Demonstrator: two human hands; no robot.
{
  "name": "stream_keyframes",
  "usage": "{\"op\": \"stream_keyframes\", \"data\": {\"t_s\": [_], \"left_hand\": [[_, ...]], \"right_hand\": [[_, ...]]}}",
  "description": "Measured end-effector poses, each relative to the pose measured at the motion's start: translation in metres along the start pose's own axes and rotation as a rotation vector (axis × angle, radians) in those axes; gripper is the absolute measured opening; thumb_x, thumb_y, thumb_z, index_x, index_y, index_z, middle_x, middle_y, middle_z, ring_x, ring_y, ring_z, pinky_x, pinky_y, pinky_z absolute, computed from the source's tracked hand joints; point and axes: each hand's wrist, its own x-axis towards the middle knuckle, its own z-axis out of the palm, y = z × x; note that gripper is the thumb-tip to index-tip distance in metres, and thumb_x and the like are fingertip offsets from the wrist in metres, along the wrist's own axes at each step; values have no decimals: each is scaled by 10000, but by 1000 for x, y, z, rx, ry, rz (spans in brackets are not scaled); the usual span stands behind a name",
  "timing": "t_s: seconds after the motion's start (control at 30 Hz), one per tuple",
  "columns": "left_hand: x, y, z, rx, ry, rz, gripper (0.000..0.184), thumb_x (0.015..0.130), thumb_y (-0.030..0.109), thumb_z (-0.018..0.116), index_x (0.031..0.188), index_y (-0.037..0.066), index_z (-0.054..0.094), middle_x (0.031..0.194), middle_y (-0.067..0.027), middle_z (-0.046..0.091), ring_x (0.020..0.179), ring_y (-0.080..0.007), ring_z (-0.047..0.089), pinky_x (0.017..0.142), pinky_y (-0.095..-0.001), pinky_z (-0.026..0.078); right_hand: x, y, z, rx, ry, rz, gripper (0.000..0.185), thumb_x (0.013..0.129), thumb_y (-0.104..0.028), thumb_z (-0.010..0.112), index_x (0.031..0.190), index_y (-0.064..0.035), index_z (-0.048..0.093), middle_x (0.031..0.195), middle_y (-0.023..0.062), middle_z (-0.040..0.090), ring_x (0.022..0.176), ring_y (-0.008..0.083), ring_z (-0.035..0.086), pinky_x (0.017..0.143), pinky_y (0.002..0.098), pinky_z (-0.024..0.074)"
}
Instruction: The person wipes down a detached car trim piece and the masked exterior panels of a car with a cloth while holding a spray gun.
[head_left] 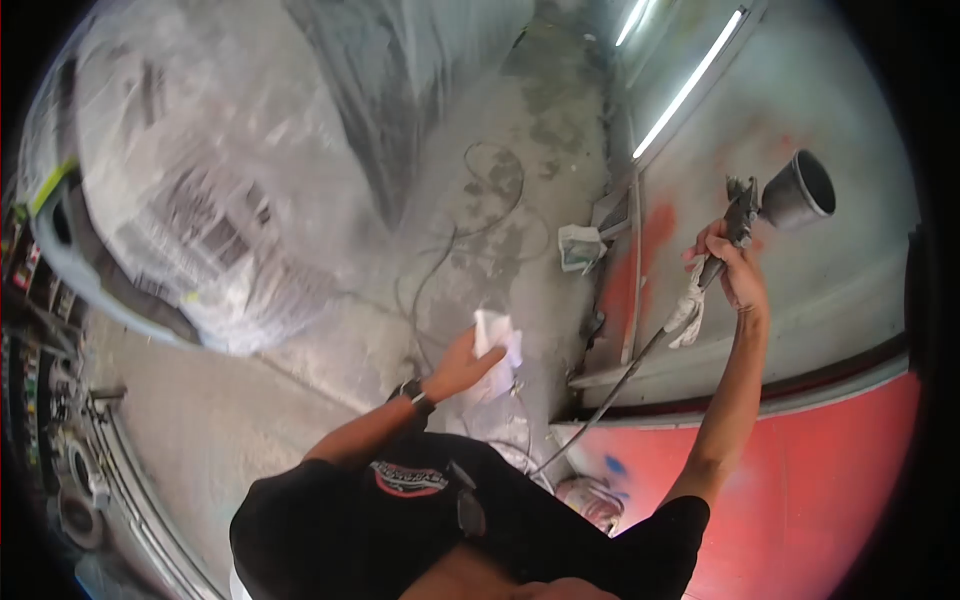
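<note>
Concrete floor (190,400) meets a red-smudged grey panel (840,100); right fingers (717,240) grip a spray gun (743,212), left fingers (487,361) a white wad (491,328).

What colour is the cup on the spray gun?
The cup is dark grey on the outside; the head view shows it best.

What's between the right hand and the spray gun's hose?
The head view shows the lower handle of the spray gun, then a whitish cloth wrapped below it, between the right hand and the dark hose.
</note>
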Motion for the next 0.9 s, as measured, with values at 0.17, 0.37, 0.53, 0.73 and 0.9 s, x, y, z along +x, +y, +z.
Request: {"op": "stream_keyframes", "data": {"t_s": [0.17, 0.37, 0.53, 0.73, 0.9], "left_hand": [[61, -24, -73, -3, 6, -84, 447, 942, 253, 709, 1299, 1, 617, 1177, -159, 712, 1087, -267, 685, 945, -387, 526], [153, -33, -122, -216, -7, -224, 483, 918, 218, 715, 1329, -4, 597, 1195, -155, 711, 1108, -233, 678, 963, -380, 524], [233, -84, -129, -170, -11, -212, 492, 898, 153, 696, 1345, -18, 582, 1233, -146, 701, 1162, -235, 665, 994, -370, 513], [383, -137, -115, -82, -64, -260, 489, 894, 138, 685, 1344, -22, 585, 1251, -155, 697, 1180, -248, 661, 997, -367, 510], [510, -184, -145, 81, -62, -370, 450, 861, 122, 685, 1284, -22, 631, 1197, -149, 720, 1105, -246, 697, 946, -365, 537]], "right_hand": [[82, 24, -13, 261, 84, 173, 199, 923, -230, 619, 991, -56, 549, 790, 73, 584, 629, 287, 686, 584, 404, 589], [123, 91, 19, 45, 322, 389, 200, 933, -227, 622, 983, -38, 579, 712, 79, 586, 490, 236, 617, 434, 349, 489], [128, 167, 112, -14, 469, 405, 355, 996, -377, 674, 1011, -29, 609, 714, 74, 603, 464, 165, 575, 388, 320, 456], [224, 275, 126, 230, 700, 465, 392, 1010, -379, 659, 1024, 10, 608, 844, 86, 613, 505, 189, 618, 402, 320, 469], [353, 280, 73, 450, 874, 364, 409, 1037, -391, 614, 1057, 17, 612, 926, 104, 618, 581, 190, 649, 476, 323, 534]]}}
